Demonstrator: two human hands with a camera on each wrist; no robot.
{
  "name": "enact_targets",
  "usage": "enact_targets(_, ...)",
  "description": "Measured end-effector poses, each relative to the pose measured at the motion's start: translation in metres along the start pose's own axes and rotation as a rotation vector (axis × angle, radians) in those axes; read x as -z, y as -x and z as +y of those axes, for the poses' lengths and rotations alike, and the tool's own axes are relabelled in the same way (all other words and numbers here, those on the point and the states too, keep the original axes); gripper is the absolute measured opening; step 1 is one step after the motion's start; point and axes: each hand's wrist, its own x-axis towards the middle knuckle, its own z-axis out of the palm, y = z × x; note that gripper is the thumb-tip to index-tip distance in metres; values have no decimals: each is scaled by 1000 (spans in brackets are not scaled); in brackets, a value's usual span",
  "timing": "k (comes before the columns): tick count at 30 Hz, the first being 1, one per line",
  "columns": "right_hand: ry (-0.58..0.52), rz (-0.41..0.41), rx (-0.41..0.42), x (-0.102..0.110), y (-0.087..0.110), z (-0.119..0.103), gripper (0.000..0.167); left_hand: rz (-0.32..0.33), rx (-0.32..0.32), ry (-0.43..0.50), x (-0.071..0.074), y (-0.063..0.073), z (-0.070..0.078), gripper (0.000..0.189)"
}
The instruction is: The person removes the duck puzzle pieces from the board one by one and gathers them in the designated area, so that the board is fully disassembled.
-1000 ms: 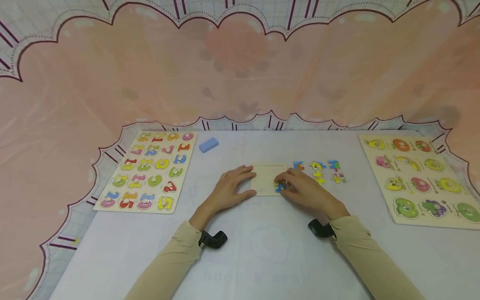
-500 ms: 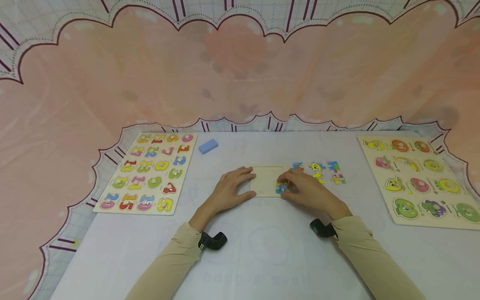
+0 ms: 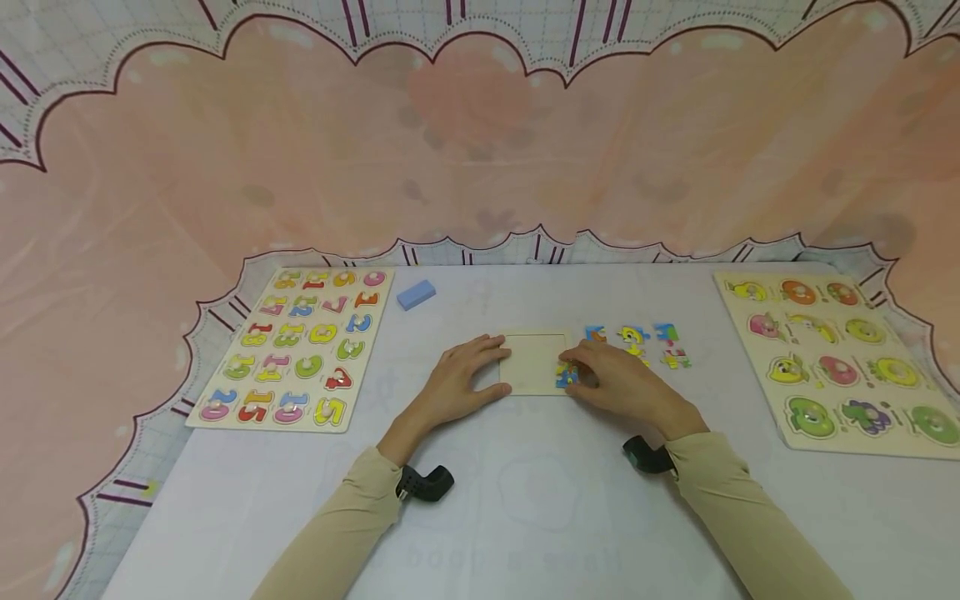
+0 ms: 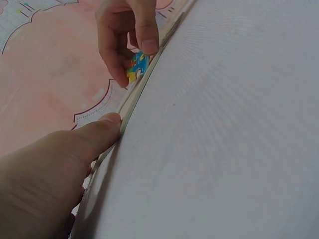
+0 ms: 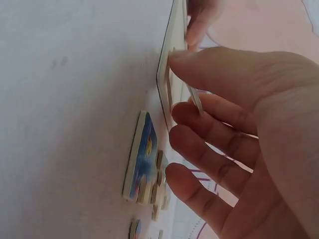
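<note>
In the head view, a pale wooden puzzle tray [image 3: 534, 367] with a shallow recess lies between both hands. My left hand [image 3: 467, 373] rests at its left side, thumb and fingertips touching that edge; the left wrist view shows the thumb [image 4: 107, 127] laid on the rim. My right hand [image 3: 626, 379] pinches a blue and yellow jigsaw piece [image 3: 566, 375] between thumb and fingers, tilted over the tray's lower right corner. From the right wrist, the piece [image 5: 196, 99] appears edge-on, and the other fingers [image 5: 189, 184] are bent beside it.
Several loose jigsaw pieces [image 3: 666, 332] lie right of the tray, partly behind the right hand. A number puzzle board [image 3: 318, 400] lies at left, a fruit puzzle board [image 3: 813, 329] at right. A blue block [image 3: 416, 294] sits near the table's back.
My right hand has shifted slightly right with the jigsaw piece, bringing it closer to the tray's right edge. The left hand has stayed in place.
</note>
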Motion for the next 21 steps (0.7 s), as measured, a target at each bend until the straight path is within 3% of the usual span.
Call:
enact_targets(8, -13, 26, 29, 2, 2, 6, 39, -4, 1, 3, -1, 0, -2, 54)
enact_targets(15, 14, -8, 20, 8, 4, 12, 41, -4, -6, -2, -2, 0, -4, 55)
enact_targets(21, -33, -59, -21, 14, 6, 17, 44, 0, -9, -4, -2, 1, -4, 56)
